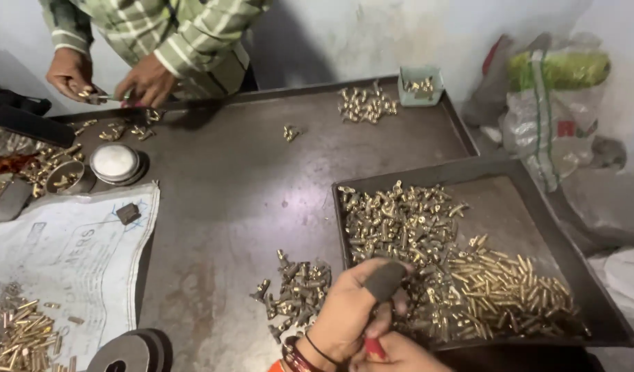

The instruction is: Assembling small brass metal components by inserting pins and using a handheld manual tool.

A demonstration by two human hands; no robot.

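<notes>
Two hands meet at the metal table's (227, 200) near edge: the left hand (344, 310), thumb in a dark cover, curls loosely, its hold hidden; the right hand (393, 353) pinches a red tool (373, 346). Brass fittings (296, 289) are heaped just beside them, more fill the dark tray (606, 303) at the right edge. A co-worker's hands (110, 76) work at the far-left corner.
</notes>
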